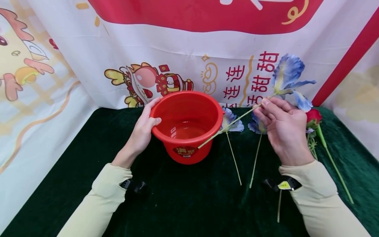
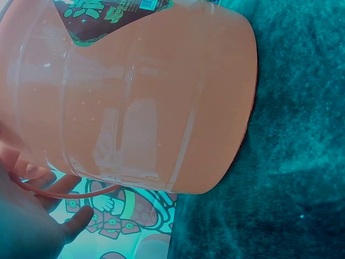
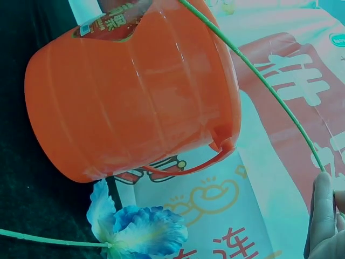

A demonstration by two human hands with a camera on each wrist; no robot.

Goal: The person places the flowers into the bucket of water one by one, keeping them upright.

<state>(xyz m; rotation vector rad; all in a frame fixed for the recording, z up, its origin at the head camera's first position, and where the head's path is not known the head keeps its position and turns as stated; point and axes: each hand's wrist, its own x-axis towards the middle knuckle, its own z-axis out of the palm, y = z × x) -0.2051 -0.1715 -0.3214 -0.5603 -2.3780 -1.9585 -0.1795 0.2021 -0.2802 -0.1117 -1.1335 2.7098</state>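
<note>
My left hand (image 1: 141,130) holds the rim of a red plastic bucket (image 1: 189,112), thumb over the inside edge and fingers on the outer side. The bucket stands upright on the cloth, its mouth tipped slightly into view and a dark label (image 3: 116,22) on its front. To the right, my right hand (image 1: 284,128) pinches a blue artificial flower (image 1: 288,74) by its thin green stem, just under the bloom. That stem slants down leftward, and its lower end overlaps the front of the bucket in the head view. In the left wrist view, the thin bucket handle (image 2: 70,193) passes by the fingers.
Two more blue flowers (image 1: 234,122) lie on the dark green cloth (image 1: 165,204) right of the bucket. A red rose (image 1: 314,116) lies beyond the right hand, its stem toward me. Another stem (image 1: 279,209) shows below the right wrist. A printed curtain (image 1: 192,42) hangs behind.
</note>
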